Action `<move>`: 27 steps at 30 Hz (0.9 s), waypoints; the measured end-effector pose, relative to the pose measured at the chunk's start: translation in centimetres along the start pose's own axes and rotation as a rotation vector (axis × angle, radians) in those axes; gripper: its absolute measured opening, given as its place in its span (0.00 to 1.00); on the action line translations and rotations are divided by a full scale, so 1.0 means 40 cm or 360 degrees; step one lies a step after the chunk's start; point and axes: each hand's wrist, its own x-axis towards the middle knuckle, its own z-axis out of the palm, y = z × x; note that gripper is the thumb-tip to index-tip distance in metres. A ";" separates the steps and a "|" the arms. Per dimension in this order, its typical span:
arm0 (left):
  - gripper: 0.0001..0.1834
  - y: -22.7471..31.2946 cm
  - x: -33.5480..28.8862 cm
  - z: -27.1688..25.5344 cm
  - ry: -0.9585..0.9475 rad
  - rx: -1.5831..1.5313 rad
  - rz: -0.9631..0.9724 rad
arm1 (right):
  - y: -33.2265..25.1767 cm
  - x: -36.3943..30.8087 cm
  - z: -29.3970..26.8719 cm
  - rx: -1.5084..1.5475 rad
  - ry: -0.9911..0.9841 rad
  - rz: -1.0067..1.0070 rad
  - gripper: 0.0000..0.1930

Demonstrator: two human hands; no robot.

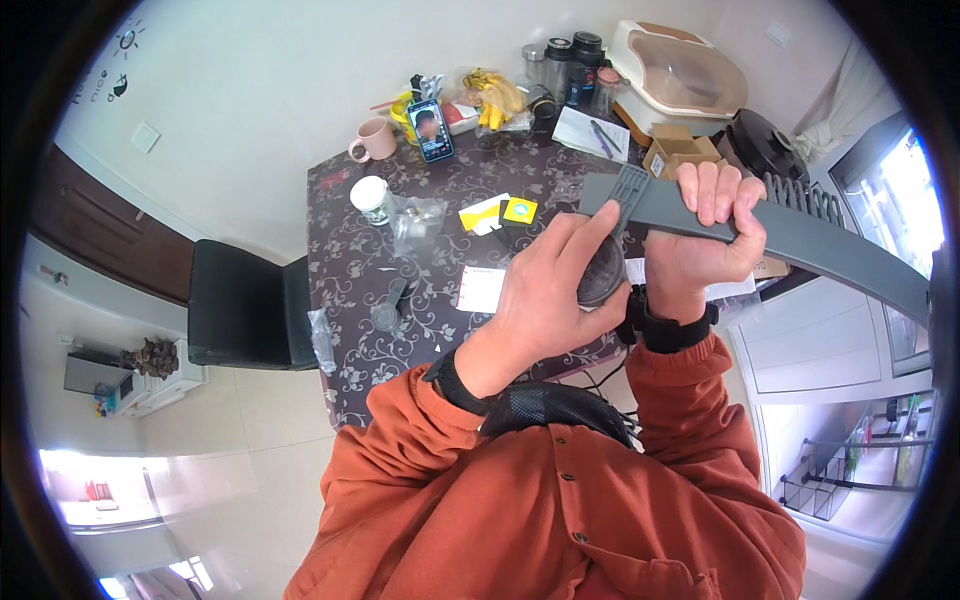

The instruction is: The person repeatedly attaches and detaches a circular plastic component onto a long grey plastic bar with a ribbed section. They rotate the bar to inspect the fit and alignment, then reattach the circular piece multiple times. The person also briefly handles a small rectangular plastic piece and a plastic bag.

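My right hand (712,225) is wrapped round a long, flat, dark grey bar (835,250) that curves away to the right edge of the view. My left hand (545,285) grips a dark round plastic piece (603,270) with a slotted strip (628,188) reaching up from it. That strip lies across the bar's left end; whether the two are joined cannot be made out. Fingers and palm cover part of the round piece. On the table to the left lies a similar grey round piece with a short arm (387,314).
The patterned table (345,270) bears a white cup (371,198), pink mug (374,140), upright phone (431,131), clear bag (417,226), yellow packet (519,210) and white card (481,289). Bananas (496,97), bottles (584,65) and cartons (680,150) stand behind. A black chair (240,305) is left.
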 end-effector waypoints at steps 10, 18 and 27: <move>0.36 0.023 -0.019 0.030 0.0038 -0.0131 -0.0267 | 0.014 -0.015 -0.005 -0.0187 -0.0184 -0.0153 0.05; 0.33 0.041 -0.028 0.041 0.0009 -0.0208 -0.0438 | 0.027 -0.023 -0.020 -0.0183 -0.0216 -0.0152 0.07; 0.33 0.029 -0.034 0.042 -0.0081 -0.0094 -0.0463 | 0.025 -0.031 -0.027 -0.0254 -0.0194 -0.0110 0.07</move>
